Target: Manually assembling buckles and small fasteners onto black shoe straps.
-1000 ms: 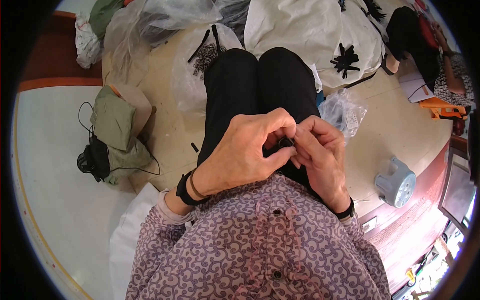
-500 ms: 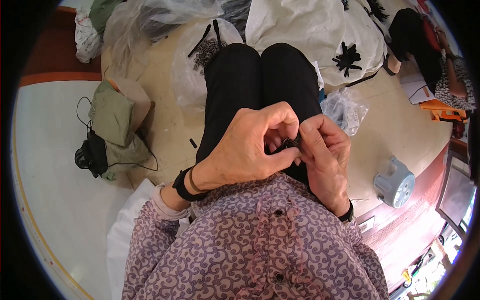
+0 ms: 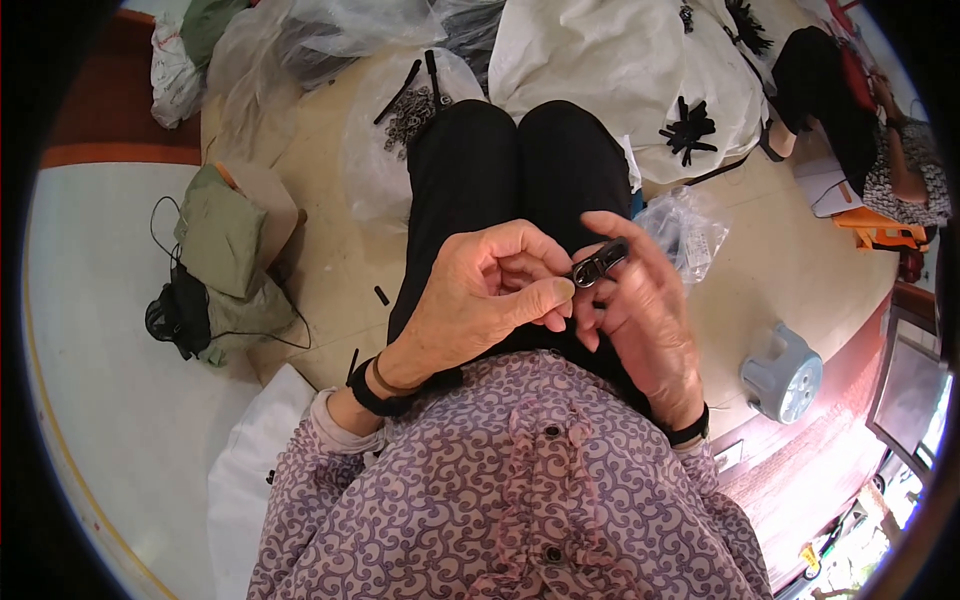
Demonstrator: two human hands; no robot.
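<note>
Above my lap, my left hand (image 3: pixel 485 290) pinches a short black strap (image 3: pixel 615 252) between thumb and index finger. A dark metal buckle (image 3: pixel 586 273) sits on the strap just beyond the fingertips. From there the strap's free end slants up to the right, in front of my right hand (image 3: pixel 652 325). That hand has its fingers spread and raised beside the strap, slightly blurred. A small dark bit shows near its lower fingers; I cannot tell what it is or whether it belongs to the strap.
Past my knees, a plastic bag (image 3: pixel 365 160) carries a heap of metal buckles (image 3: pixel 408 118). Black straps (image 3: pixel 688 130) lie bunched on a white cloth (image 3: pixel 560 60). A blue-grey stool (image 3: pixel 782 375) stands right, a folded khaki cloth (image 3: pixel 222 230) left. Another person (image 3: pixel 905 170) sits far right.
The strap and buckle, mostly hidden between my fingers before, now show plainly. My right hand has loosened from its pinch and spread its fingers; my left still grips.
</note>
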